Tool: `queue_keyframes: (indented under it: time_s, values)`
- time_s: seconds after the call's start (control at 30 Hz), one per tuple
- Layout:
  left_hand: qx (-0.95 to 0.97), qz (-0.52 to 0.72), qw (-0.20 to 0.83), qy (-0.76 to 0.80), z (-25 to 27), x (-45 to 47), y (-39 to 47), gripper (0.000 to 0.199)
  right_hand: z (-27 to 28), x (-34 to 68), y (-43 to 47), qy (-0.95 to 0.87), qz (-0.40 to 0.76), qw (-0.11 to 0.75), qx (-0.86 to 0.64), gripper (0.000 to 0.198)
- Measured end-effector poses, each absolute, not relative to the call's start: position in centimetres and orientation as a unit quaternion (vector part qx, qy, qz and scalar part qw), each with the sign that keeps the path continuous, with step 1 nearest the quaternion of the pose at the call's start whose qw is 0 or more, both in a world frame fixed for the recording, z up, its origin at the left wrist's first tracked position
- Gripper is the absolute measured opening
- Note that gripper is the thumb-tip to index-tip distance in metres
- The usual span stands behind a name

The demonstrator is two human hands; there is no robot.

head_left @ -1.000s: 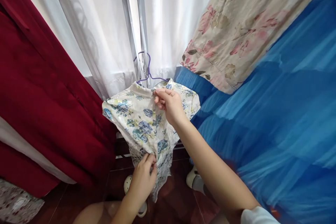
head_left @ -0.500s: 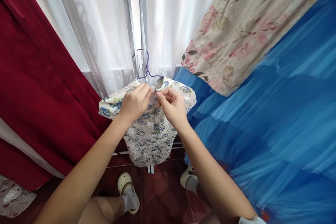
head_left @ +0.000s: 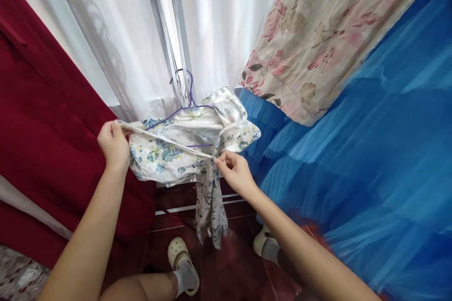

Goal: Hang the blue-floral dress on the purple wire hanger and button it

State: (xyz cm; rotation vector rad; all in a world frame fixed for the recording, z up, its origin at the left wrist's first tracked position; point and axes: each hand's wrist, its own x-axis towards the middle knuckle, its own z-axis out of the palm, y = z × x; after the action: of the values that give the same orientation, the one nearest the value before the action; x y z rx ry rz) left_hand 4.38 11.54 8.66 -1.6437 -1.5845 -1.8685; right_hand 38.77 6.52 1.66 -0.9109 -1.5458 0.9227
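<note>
A white blouse [head_left: 169, 157] with blue flowers hangs partly on a purple wire hanger [head_left: 191, 91], its front opened and pulled out of shape. My left hand [head_left: 115, 143] is closed on the blouse's edge at the far left, drawing that edge into a taut line. With thumb and finger, my right hand [head_left: 233, 169] pinches the edge lower down near the middle. The lower part of the blouse dangles in a narrow bunch beneath. One side is bunched up near the hanger's right arm, and the hanger's lower bar shows inside the opening.
A grey metal pole [head_left: 176, 23] stands before a white curtain [head_left: 219, 23]. Dark red cloth [head_left: 52, 103] hangs on the left. On the right are a beige floral garment [head_left: 300, 47] and blue tulle [head_left: 370, 150]. My clogs [head_left: 181, 256] rest on the red tiled floor [head_left: 229, 263].
My left hand has moved far left, pulling the blouse's edge with it. My right hand has shifted slightly down. The blouse has gone from hanging closed and even to opened and bunched.
</note>
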Motion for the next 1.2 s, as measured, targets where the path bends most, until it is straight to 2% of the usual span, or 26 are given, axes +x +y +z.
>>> queue_keyframes:
  time_s: [0.1,0.23,0.4,0.47,0.57,0.67,0.73,0.8,0.9,1.03,1.1,1.2]
  values:
    - [-0.474,-0.680,-0.032,-0.558,3.8,4.3,11.7,0.039,1.1,39.7,6.2,-0.657,0.393,0.516,-0.385,0.025]
    - [-0.479,-0.651,-0.191,-0.558,-1.8,9.3,10.0,0.042,-1.4,42.2,7.6,-0.630,0.387,0.508,-0.441,0.026]
    - [-0.565,-0.559,-0.313,-0.520,-2.8,15.4,6.3,0.040,-7.7,47.8,8.2,-0.594,0.359,0.457,-0.556,0.029]
    - [-0.649,-0.495,-0.312,-0.486,-1.4,17.6,4.5,0.032,-9.3,49.2,7.3,-0.605,0.374,0.413,-0.569,0.029]
    - [-0.800,-0.378,-0.234,-0.403,1.3,21.2,2.0,0.025,-9.0,49.3,5.2,-0.648,0.419,0.329,-0.544,0.028]
    - [-0.835,-0.356,-0.167,-0.386,3.3,24.6,0.3,0.026,-5.5,47.5,3.2,-0.706,0.540,0.241,-0.390,0.048]
    - [-0.815,-0.365,-0.148,-0.426,4.2,26.1,0.1,0.028,-2.8,45.6,2.1,-0.693,0.654,0.188,-0.236,0.049]
    - [-0.788,-0.369,-0.166,-0.464,4.7,26.6,0.5,0.029,-0.9,43.8,1.2,-0.629,0.730,0.210,-0.161,0.048]
    - [-0.729,-0.372,-0.337,-0.466,4.7,25.4,1.4,0.033,-0.1,41.8,0.4,-0.525,0.792,0.257,-0.176,0.040]
    - [-0.541,-0.389,-0.648,-0.370,2.2,22.4,0.2,0.036,-0.2,41.5,0.6,-0.535,0.784,0.221,-0.223,0.031]
    - [-0.456,-0.374,-0.729,-0.348,-0.3,21.1,-1.6,0.042,0.5,41.7,0.9,-0.573,0.749,0.242,-0.229,0.028]
    - [-0.398,-0.325,-0.751,-0.415,-4.3,19.4,-4.9,0.054,2.6,42.0,1.5,-0.627,0.672,0.304,-0.251,0.023]
